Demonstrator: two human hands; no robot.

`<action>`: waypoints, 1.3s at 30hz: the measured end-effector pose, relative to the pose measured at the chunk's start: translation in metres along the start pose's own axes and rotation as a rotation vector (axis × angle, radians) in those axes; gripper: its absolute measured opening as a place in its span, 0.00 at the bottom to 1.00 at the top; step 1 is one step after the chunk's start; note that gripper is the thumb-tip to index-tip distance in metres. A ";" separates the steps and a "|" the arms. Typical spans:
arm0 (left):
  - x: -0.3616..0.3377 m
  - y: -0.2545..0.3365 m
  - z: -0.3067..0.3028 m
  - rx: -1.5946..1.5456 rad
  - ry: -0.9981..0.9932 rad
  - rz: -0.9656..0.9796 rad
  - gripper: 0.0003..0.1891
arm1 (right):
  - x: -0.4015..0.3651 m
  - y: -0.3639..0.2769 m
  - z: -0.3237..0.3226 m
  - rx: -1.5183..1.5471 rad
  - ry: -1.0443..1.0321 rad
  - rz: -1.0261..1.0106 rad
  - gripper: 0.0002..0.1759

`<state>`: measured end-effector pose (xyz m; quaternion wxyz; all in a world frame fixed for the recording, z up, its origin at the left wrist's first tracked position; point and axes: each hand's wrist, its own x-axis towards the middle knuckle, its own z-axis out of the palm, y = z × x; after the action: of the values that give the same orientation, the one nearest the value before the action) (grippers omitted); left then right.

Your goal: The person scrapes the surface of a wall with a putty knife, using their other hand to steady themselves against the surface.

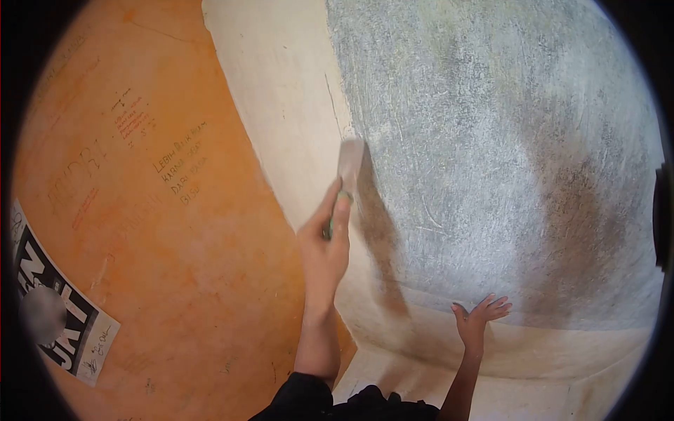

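Note:
My left hand (324, 249) is closed round the green handle of a scraper (350, 160), thumb lying along it. The scraper's flat blade points up, at the border between a smooth cream band (281, 91) and the rough grey wall surface (449, 126). Whether the blade edge touches the wall is hard to tell. Lower right, my right hand (477, 319) holds nothing, with its fingers spread near the bottom of the grey area.
An orange wall (232, 281) with handwriting fills the left side. A black-and-white sticker (105, 337) is on it at lower left. A cream ledge (393, 379) runs below the grey surface. A dark object (662, 217) shows at the right edge.

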<state>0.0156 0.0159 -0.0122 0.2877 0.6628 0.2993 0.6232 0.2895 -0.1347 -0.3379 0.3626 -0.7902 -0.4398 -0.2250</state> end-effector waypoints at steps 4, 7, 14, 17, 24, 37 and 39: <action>0.042 0.039 -0.001 -0.007 0.037 0.082 0.25 | 0.002 -0.004 0.000 -0.009 0.012 -0.008 0.68; 0.033 0.040 -0.006 0.011 -0.003 0.031 0.25 | 0.001 0.000 -0.001 -0.007 0.009 -0.009 0.68; 0.013 0.023 -0.005 -0.043 0.002 -0.095 0.22 | 0.000 0.000 0.002 -0.003 0.021 0.000 0.68; 0.015 0.019 -0.009 -0.011 -0.006 -0.038 0.22 | -0.002 0.000 0.004 0.039 0.017 0.023 0.69; 0.018 0.016 -0.008 -0.029 -0.022 -0.018 0.23 | -0.001 0.002 0.000 0.011 0.018 0.008 0.70; 0.010 0.019 -0.028 0.066 -0.095 -0.093 0.23 | -0.006 -0.002 0.000 0.030 -0.001 0.015 0.68; 0.008 0.015 -0.018 0.075 -0.052 -0.021 0.23 | 0.003 0.000 -0.001 0.022 0.000 0.026 0.68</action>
<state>-0.0016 0.0123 0.0051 0.2769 0.6858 0.3219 0.5911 0.2912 -0.1337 -0.3353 0.3739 -0.7919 -0.4321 -0.2153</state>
